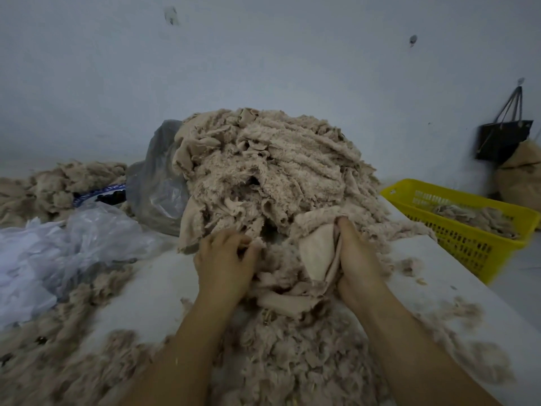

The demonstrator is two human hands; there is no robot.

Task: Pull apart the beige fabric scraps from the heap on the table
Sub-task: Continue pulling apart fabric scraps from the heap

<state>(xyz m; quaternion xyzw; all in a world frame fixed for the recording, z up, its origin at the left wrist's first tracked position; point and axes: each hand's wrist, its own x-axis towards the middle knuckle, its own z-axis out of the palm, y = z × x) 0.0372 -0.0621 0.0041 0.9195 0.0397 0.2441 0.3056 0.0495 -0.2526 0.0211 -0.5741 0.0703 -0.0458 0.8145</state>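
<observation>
Beige fabric scraps [263, 177] form the heap at frame centre. Your left hand [225, 259] curls into the fluffy edge; your right hand [355, 253] grips a smooth scrap [317, 253]. Next, I judge, pull both hands apart.

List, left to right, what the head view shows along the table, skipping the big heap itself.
White plastic → grey bag → left hand → right hand, both gripping scraps → yellow basket → black bag hung on the wall.
</observation>
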